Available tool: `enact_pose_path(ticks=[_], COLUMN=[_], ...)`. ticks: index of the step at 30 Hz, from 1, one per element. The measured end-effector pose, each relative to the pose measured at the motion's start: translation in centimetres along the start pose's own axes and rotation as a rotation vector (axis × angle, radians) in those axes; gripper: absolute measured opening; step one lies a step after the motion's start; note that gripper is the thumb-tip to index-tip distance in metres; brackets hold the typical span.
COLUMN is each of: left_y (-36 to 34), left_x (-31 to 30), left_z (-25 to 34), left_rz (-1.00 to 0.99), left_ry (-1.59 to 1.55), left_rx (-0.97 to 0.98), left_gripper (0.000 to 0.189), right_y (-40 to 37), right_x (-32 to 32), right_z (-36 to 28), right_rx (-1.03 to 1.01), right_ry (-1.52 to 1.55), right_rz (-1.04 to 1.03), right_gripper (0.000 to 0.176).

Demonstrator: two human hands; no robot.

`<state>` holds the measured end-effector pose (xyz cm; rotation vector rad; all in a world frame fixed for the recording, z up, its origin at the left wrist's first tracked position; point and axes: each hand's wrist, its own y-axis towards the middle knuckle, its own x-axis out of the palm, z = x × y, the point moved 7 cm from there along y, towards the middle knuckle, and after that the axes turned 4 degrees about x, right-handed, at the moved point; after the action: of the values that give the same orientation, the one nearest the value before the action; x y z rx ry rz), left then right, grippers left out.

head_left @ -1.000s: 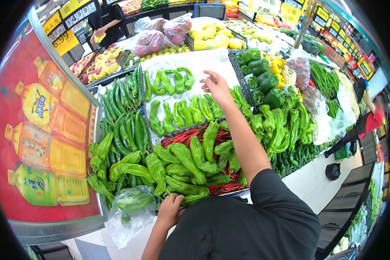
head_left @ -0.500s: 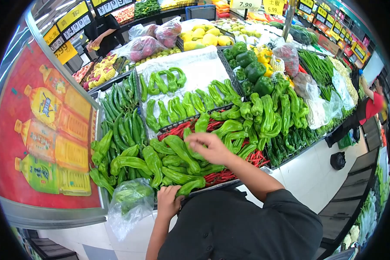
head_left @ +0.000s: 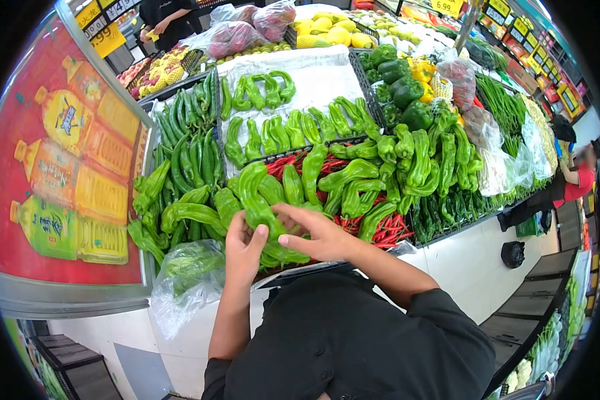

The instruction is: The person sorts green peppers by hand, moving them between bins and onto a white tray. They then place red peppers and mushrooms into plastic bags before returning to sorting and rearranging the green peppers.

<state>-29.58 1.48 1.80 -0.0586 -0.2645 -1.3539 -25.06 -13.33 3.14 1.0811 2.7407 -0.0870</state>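
Note:
In front of me my left hand (head_left: 244, 252) is closed around the lower end of a long, wrinkled green pepper (head_left: 252, 190), which stands upright over the pile. My right hand (head_left: 319, 235) is right beside that pepper, fingertips at its side, thumb and fingers apart. More long green peppers (head_left: 353, 175) lie behind and around both hands, on top of red chili peppers (head_left: 388, 227). Some green peppers (head_left: 292, 130) are laid out in two rows on a white cloth (head_left: 313, 77) farther back.
A clear plastic bag (head_left: 189, 270) with green produce hangs at the front left. Dark green chilies (head_left: 192, 160) and a drink poster (head_left: 67, 167) are to the left. Bell peppers (head_left: 405, 97) and green beans (head_left: 500, 107) are at the right. People (head_left: 167, 23) stand at the back left and far right.
My left hand has come up from the crate's front edge and now holds a long green pepper. My right hand has moved down toward it. The view has shifted slightly.

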Motion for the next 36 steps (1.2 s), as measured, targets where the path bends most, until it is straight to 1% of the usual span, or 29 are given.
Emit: enact_pose_path(ticks=[1,4,7,10,11,12,14,15,16,17,18,19,23,27,31,34,36], left_y=[0.4,1.3,2.1,2.8,3.0,3.1,3.1,3.2,3.2,3.3,3.5,3.7,5.0,7.9,11.9,14.3,15.3], left_x=[0.2,0.9,1.5,1.3,1.6,1.4,0.7,0.3,-0.2,-0.9,-1.3,-1.6,-3.4,-4.0,-3.8,-3.5,-3.4], left_z=[-0.2,-0.6,-0.9,-1.2,-0.5,-0.6,-1.2,-1.6,-1.8,-2.0,-2.1,-1.6,-1.5,-0.9,-0.6,-1.2,-1.7], left_rz=[-0.025,-0.055,-0.084,-0.105,-0.115,-0.118,-0.122,-0.105,-0.106,-0.107,-0.110,-0.057,0.008,0.032,0.001,-0.040,-0.072], left_ry=[0.011,0.033,0.037,0.057,0.107,0.111,0.119,0.134,0.239,0.344,0.450,0.481,0.603,0.652,0.670,0.706,0.693], left_rx=[-0.007,-0.004,0.045,0.023,0.035,0.025,0.001,0.005,0.018,0.029,0.038,0.076,0.081,0.090,0.110,0.134,0.129], left_gripper=[0.039,0.040,0.043,0.044,0.043,0.041,0.037,0.029,0.026,0.024,0.022,0.018,0.016,0.018,0.020,0.021,0.022], right_y=[-0.1,0.0,0.5,1.9,2.4,3.3,5.4,6.4,7.4,8.4,9.5,10.9,15.8,21.8,27.4,30.0,31.1], right_x=[0.0,-0.3,-1.3,-3.1,-4.2,-5.8,-9.8,-11.8,-13.6,-15.3,-17.0,-18.7,-24.4,-28.8,-32.4,-33.9,-33.9], right_z=[-0.3,0.0,1.0,2.4,2.0,1.5,2.4,2.9,3.3,2.8,2.9,3.3,6.2,9.7,14.9,19.0,20.1], right_rx=[-0.014,-0.024,-0.040,0.012,0.049,0.023,0.048,0.049,0.052,0.054,0.035,0.008,-0.028,0.055,0.154,0.231,0.300], right_ry=[-0.026,-0.077,-0.087,0.364,0.430,0.468,0.351,0.431,0.511,0.505,0.504,0.521,0.584,0.514,0.453,0.353,0.248], right_rz=[0.024,0.107,0.150,0.143,0.136,0.187,0.309,0.384,0.459,0.494,0.579,0.600,0.693,0.745,0.767,0.786,0.780], right_gripper=[0.065,0.064,0.064,0.058,0.055,0.051,0.043,0.041,0.038,0.037,0.037,0.037,0.036,0.041,0.040,0.039,0.038])
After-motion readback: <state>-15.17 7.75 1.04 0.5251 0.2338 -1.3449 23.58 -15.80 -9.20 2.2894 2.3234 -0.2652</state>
